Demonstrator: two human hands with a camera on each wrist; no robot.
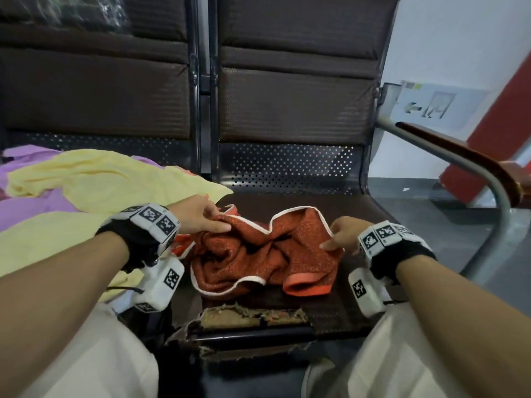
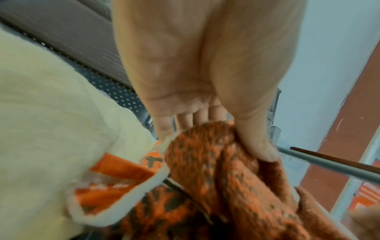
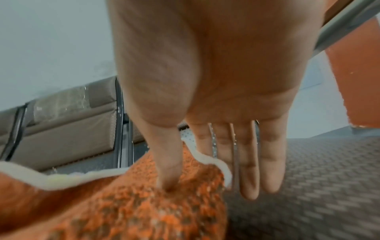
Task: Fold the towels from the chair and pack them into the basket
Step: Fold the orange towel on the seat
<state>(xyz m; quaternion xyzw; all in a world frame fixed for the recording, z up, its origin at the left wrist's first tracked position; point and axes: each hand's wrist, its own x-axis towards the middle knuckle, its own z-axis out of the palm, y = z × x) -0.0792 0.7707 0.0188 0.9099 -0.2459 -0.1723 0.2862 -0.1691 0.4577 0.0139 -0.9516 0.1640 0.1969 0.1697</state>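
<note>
Nearest the camera, pale trousers [image 1: 86,354] fill the bottom corners, cut off by the frame; just past them the seat's front edge [image 1: 253,314] is torn, frayed padding showing. On that seat [image 1: 344,308] lies the orange towel [image 1: 267,254], crumpled, white-edged, its folds hiding how it is laid. The left hand [image 1: 198,216] pinches the towel's left end, thumb on top, fingers [image 2: 200,116] curled beneath; cloth hides their tips. The right hand [image 1: 343,232] takes the right edge; its thumb presses into the cloth, while the fingers [image 3: 248,162] reach straight behind the hem; whether they touch it I cannot tell, the wrist view being blurred. To the left, a yellow towel [image 1: 115,179] and purple cloth [image 1: 28,202] lie heaped on the neighbouring seat, running out of frame. Further back stand brown padded backrests [image 1: 293,104]; at right a metal armrest [image 1: 474,179], then a white wall [image 1: 459,38] with a sign [image 1: 431,106] too blurred to read.
</note>
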